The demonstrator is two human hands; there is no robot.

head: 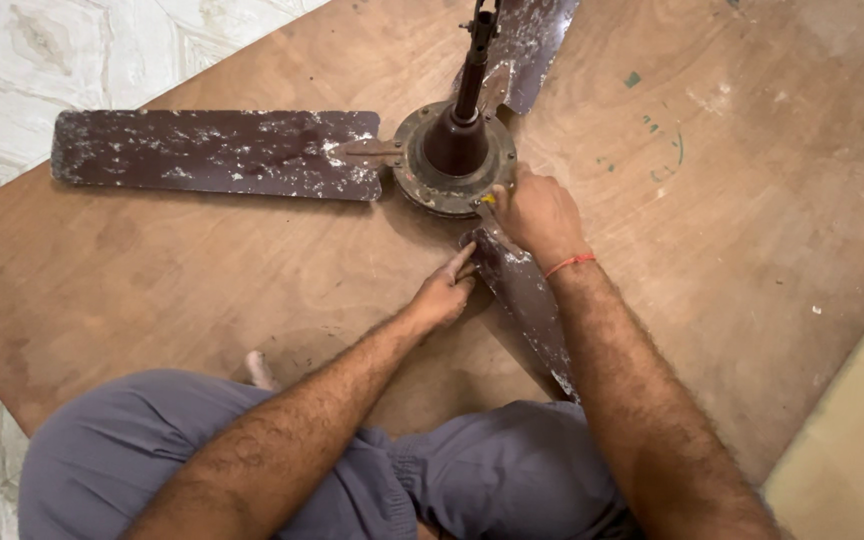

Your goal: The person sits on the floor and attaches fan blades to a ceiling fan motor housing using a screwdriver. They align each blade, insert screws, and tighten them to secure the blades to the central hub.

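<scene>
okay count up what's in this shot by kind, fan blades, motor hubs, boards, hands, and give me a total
Fan blades: 3, the long left blade, the top blade and the near blade
Motor hub: 1
Plywood board: 1
Hands: 2, left hand and right hand
Total: 7

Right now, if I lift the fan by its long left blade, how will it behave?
Likely awkward: the blade looks thin and may flex. The motor hub seems heavy metal, so the fan would probably tip hub-down. Flaking paint might shed.
</scene>
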